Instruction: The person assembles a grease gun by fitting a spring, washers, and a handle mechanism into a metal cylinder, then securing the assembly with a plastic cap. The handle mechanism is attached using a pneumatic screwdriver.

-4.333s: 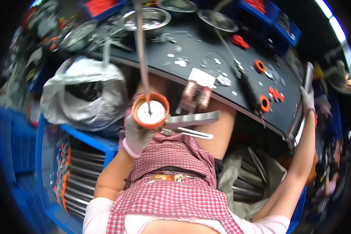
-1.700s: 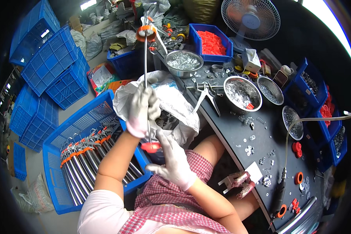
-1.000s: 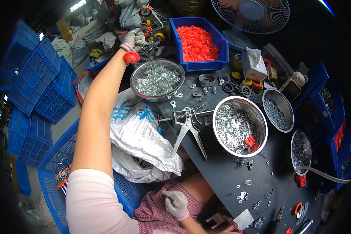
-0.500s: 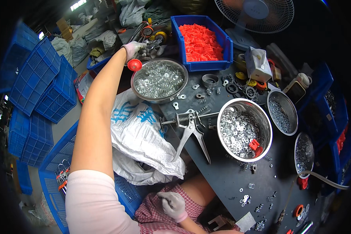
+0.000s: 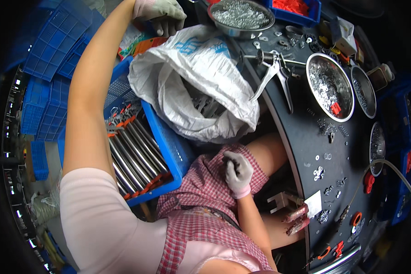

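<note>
My left hand, in a pale glove, is raised at the top left, close to the rim of a white woven sack. Its fingers hang loosely downward and apart, with nothing visible in them. Grey metal pieces show inside the gaping sack. My right hand, also gloved, rests on the checked apron over my lap. Its fingers are curled in, and I see nothing in them. On the black table a caulking-gun-like metal tool with trigger handles lies near the edge.
A blue crate beside my lap holds several metal tubes with orange ends. Steel bowls of springs and washers stand on the table. A blue bin holds red parts. More blue crates are stacked at left.
My left hand has left the pile behind the spring bowl and come back toward the sack. My view has swung down and left, showing the crate of tubes. My right hand stays on my lap.
</note>
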Demonstrator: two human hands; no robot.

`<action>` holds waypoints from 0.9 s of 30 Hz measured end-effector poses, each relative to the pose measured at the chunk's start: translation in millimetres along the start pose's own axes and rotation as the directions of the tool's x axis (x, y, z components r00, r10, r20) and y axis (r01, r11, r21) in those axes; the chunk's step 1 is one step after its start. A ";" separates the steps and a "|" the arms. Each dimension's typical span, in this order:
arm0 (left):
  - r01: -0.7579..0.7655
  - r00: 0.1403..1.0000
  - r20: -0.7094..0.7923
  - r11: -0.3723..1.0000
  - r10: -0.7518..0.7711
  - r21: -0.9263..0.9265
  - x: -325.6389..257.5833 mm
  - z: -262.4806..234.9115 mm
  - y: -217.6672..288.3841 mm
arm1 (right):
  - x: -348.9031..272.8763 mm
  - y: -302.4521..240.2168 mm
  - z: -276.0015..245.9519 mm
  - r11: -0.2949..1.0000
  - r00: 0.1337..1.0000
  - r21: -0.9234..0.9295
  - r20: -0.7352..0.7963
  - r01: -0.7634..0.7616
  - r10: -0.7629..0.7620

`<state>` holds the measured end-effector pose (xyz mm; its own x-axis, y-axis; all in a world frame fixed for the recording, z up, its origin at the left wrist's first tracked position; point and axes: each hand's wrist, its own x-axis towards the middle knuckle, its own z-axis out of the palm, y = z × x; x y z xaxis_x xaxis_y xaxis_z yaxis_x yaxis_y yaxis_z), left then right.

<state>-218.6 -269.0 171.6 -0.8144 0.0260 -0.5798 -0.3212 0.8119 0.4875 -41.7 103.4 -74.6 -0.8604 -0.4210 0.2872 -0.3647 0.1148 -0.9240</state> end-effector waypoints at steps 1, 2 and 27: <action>0.012 0.972 0.235 1.000 -0.010 -0.008 -9.5 20.0 -4.1 | -2.5 0.2 -1.1 0.999 0.999 -0.013 0.015 -0.031 0.031; -0.032 0.922 0.385 0.999 0.035 -0.014 -20.0 51.4 -1.1 | -6.1 2.3 -2.0 0.999 1.000 -0.042 0.011 0.003 -0.003; -0.200 0.534 -0.809 0.966 0.245 0.161 83.5 267.2 -78.4 | -44.8 5.6 -22.5 0.998 0.996 0.061 -0.084 -0.030 0.035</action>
<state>-132.3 -174.7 -89.4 -0.9045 -0.2593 0.3385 -0.0698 0.8732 0.4823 -13.2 143.2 -86.9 -0.8995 -0.3395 0.2750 -0.3163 0.0717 -0.9460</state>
